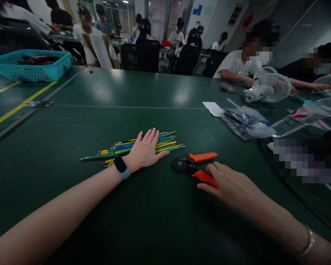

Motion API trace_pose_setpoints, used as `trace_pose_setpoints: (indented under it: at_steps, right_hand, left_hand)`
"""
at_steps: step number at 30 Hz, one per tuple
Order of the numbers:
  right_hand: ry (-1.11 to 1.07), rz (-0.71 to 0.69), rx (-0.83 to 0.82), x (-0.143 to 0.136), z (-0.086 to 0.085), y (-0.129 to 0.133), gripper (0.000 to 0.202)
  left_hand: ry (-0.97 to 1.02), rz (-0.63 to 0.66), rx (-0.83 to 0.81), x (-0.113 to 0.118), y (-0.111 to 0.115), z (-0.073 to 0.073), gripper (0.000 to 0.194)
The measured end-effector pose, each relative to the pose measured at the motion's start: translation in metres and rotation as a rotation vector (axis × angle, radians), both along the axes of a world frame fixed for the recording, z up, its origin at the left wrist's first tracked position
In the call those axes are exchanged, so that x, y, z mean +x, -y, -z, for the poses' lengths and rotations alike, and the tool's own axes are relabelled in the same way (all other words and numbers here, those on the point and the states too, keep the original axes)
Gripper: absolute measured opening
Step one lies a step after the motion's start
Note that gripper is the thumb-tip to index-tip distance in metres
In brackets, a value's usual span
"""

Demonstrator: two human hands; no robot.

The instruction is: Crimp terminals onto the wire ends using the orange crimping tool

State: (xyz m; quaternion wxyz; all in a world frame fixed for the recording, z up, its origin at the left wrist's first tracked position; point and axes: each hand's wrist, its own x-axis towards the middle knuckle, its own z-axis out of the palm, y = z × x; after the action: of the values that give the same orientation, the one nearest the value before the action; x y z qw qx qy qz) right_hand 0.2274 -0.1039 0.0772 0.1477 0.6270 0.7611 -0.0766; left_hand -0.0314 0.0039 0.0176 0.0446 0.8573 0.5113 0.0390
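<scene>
My left hand [145, 149] lies flat with fingers spread on a bundle of cut wires [121, 150] in green, yellow and blue. Metal terminals show at several wire ends, and the hand hides the bundle's middle. To the right, crimping pliers [183, 163] with a black head and orange handles rest on the table, handles apart. My right hand [226, 180] grips the lower handle between thumb and fingers; part of that handle is hidden by the hand. The pliers' head points toward the wires, a short gap away from them.
A green table [99, 117] spans the view. At the far left stands a blue basket [44, 70] holding dark items. Clear plastic bags [245, 121], a white paper [212, 109] and a white fan [269, 88] are at right. Several people sit beyond.
</scene>
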Motion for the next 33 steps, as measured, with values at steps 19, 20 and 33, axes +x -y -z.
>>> trace_pose_setpoints:
  at_steps: [19,20,33]
  right_hand:
    - [-0.149,-0.007,0.021,0.014,-0.040,-0.033,0.042]
    - [-0.141,-0.010,0.025,0.014,-0.043,-0.036,0.043]
    - [0.077,-0.039,-0.085,-0.002,-0.057,-0.051,0.034]
  left_hand:
    - [-0.002,0.377,0.137,-0.006,-0.002,0.001,0.059]
    - [-0.001,0.429,0.142,-0.004,-0.001,-0.001,0.057]
    - [0.016,0.525,0.050,-0.003,0.004,0.000,0.059]
